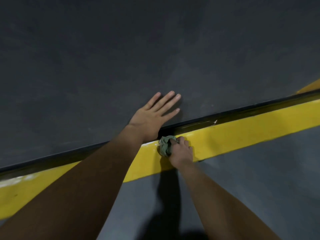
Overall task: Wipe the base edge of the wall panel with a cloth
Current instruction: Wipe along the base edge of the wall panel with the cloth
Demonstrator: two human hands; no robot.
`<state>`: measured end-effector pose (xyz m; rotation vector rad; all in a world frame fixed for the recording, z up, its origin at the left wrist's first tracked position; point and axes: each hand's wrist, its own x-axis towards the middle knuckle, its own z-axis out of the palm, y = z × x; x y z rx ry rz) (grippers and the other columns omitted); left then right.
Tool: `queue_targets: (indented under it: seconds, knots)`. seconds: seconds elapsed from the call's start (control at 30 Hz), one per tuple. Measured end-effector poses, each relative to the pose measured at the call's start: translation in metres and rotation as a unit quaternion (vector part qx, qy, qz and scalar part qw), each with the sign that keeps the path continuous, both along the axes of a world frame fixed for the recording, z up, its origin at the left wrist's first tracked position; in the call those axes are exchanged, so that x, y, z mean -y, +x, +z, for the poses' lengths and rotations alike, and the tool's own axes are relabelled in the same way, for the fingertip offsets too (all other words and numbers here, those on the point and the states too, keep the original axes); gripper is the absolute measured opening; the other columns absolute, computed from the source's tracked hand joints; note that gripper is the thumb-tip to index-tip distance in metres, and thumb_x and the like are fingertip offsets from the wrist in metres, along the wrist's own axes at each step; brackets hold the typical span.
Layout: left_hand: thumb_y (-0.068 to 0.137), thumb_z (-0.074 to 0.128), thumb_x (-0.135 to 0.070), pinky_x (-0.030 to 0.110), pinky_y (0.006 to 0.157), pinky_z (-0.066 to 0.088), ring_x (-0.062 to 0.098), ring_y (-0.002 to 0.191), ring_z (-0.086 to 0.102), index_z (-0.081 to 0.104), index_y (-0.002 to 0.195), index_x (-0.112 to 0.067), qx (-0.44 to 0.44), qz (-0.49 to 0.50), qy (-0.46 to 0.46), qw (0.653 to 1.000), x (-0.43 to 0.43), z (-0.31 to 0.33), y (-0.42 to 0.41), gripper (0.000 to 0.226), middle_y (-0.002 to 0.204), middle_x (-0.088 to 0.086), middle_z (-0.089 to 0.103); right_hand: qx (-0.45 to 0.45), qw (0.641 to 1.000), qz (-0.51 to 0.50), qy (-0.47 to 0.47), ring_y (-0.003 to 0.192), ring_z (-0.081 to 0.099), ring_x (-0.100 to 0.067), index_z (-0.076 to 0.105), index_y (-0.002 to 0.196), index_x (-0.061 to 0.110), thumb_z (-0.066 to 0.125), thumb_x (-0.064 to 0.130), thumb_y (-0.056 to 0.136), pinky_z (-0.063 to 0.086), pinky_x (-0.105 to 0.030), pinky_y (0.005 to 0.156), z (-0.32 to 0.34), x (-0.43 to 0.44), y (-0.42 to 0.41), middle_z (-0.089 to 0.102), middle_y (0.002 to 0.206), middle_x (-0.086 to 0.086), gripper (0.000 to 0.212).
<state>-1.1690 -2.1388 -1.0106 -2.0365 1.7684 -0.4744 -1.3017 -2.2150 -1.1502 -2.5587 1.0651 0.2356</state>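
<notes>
Looking down from head height, the view takes in a person's two bare forearms reaching to the foot of a large, matte, dark grey wall panel (121, 58), which fills the upper half of the scene. The panel's base edge (242, 110), a thin black strip, runs as a slanted line from the lower left up to the right. Directly under it is a narrow dark recess, and below that a broad, glossy yellow painted band (251, 130) follows the same slant. A smooth grey floor (259, 179) lies on the near side of the band. The left hand (152, 115) lies flat on the wall panel, palm against the surface, four fingers straight and spread apart, pointing up and to the right; the thumb is hidden. The heel of this hand sits right at the base edge. The right hand (181, 151) is just below and to the right of it, its fingers curled tightly round a small, crumpled grey-green cloth (165, 144). The cloth is bunched in that grip and pressed on the upper part of the yellow band, its top reaching the dark recess under the base edge, close beside the left wrist. A few white scuff marks (149, 144) show on the band just left of the cloth. A dark shadow (168, 196) falls on the floor below the right hand.
</notes>
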Motion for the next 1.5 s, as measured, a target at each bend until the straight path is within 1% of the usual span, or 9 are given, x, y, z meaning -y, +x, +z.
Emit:
queue_targets:
  seconds: [0.2, 0.33, 0.67, 0.87, 1.1, 1.23, 1.3, 1.37, 1.5]
  knots:
    - [0.101, 0.046, -0.039, 0.052, 0.124, -0.021, 0.031, 0.155, -0.028, -0.007, 0.167, -0.025, 0.057, 0.0, -0.026, 0.998, -0.015, 0.005, -0.005, 0.086, 0.169, 0.014, -0.028, 0.018, 1.0, 0.001, 0.017, 0.126, 0.037, -0.028, 0.041, 0.143, 0.027, 0.062, 0.026, 0.088, 0.036, -0.042, 0.103, -0.001, 0.018, -0.018, 0.035, 0.135, -0.006, 0.059]
    - [0.097, 0.058, -0.038, 0.056, 0.125, -0.016, 0.032, 0.159, -0.016, 0.002, 0.168, -0.024, 0.061, 0.057, -0.13, 0.988, -0.062, 0.004, 0.009, 0.092, 0.173, 0.012, -0.016, 0.004, 0.998, 0.024, 0.062, 0.127, 0.034, -0.03, 0.036, 0.147, 0.029, 0.064, 0.039, 0.089, 0.035, -0.044, 0.103, -0.001, 0.025, -0.018, 0.032, 0.135, -0.007, 0.065]
    - [0.104, 0.049, -0.057, 0.056, 0.126, -0.012, 0.023, 0.161, -0.008, 0.018, 0.167, -0.023, 0.178, 0.039, -0.247, 0.952, -0.129, 0.032, 0.086, 0.078, 0.175, 0.005, -0.009, 0.019, 0.999, -0.011, 0.049, 0.128, 0.03, -0.032, 0.038, 0.145, 0.023, 0.065, 0.062, 0.082, 0.031, -0.046, 0.1, -0.008, 0.008, 0.0, 0.025, 0.15, -0.002, 0.079]
    - [0.103, 0.053, -0.049, 0.056, 0.126, -0.006, 0.023, 0.161, -0.003, 0.033, 0.164, -0.024, 0.24, -0.009, -0.331, 0.912, -0.115, 0.014, 0.104, 0.069, 0.169, 0.007, 0.019, 0.038, 0.996, -0.084, -0.014, 0.121, 0.032, -0.035, 0.047, 0.142, 0.022, 0.05, 0.049, 0.096, 0.031, -0.045, 0.096, -0.024, -0.014, 0.015, 0.023, 0.154, 0.005, 0.053]
    - [0.102, 0.049, -0.05, 0.057, 0.126, -0.003, 0.026, 0.16, -0.004, 0.031, 0.165, -0.024, 0.273, -0.018, -0.342, 0.899, -0.114, 0.002, 0.111, 0.07, 0.167, 0.006, 0.03, 0.101, 0.976, -0.185, -0.047, 0.118, 0.036, -0.039, 0.054, 0.138, 0.013, 0.057, 0.036, 0.093, 0.032, -0.048, 0.093, -0.044, -0.058, 0.046, 0.03, 0.151, -0.006, 0.051]
    - [0.103, 0.047, -0.05, 0.057, 0.126, -0.003, 0.029, 0.161, 0.004, 0.03, 0.165, -0.024, 0.279, -0.019, -0.345, 0.896, -0.113, 0.004, 0.112, 0.069, 0.166, 0.006, 0.03, 0.1, 0.979, -0.173, -0.045, 0.118, 0.037, -0.039, 0.055, 0.136, 0.011, 0.057, 0.036, 0.093, 0.033, -0.049, 0.094, -0.041, -0.063, 0.048, 0.031, 0.15, -0.009, 0.049]
    - [0.102, 0.049, -0.049, 0.057, 0.126, -0.003, 0.03, 0.16, 0.009, 0.031, 0.164, -0.023, 0.28, -0.018, -0.344, 0.896, -0.113, 0.005, 0.11, 0.07, 0.169, 0.004, 0.025, 0.086, 0.986, -0.136, -0.031, 0.12, 0.036, -0.038, 0.056, 0.134, 0.014, 0.061, 0.037, 0.091, 0.034, -0.047, 0.096, -0.033, -0.056, 0.04, 0.03, 0.149, -0.008, 0.049]
    - [0.102, 0.051, -0.049, 0.057, 0.126, -0.004, 0.027, 0.161, 0.0, 0.031, 0.164, -0.024, 0.268, -0.012, -0.347, 0.899, -0.112, 0.008, 0.106, 0.07, 0.169, 0.003, 0.019, 0.089, 0.992, -0.087, 0.005, 0.123, 0.036, -0.035, 0.056, 0.133, 0.016, 0.064, 0.035, 0.09, 0.035, -0.044, 0.099, -0.026, -0.041, 0.029, 0.03, 0.148, -0.007, 0.047]
    - [0.103, 0.053, -0.044, 0.056, 0.126, -0.008, 0.024, 0.161, -0.004, 0.031, 0.164, -0.023, 0.219, 0.011, -0.343, 0.913, -0.112, 0.012, 0.095, 0.068, 0.171, 0.006, 0.021, 0.217, 0.966, -0.064, 0.129, 0.125, 0.047, -0.027, 0.048, 0.142, 0.01, 0.06, 0.013, 0.094, 0.036, -0.026, 0.107, -0.003, -0.014, -0.003, 0.031, 0.143, -0.008, 0.049]
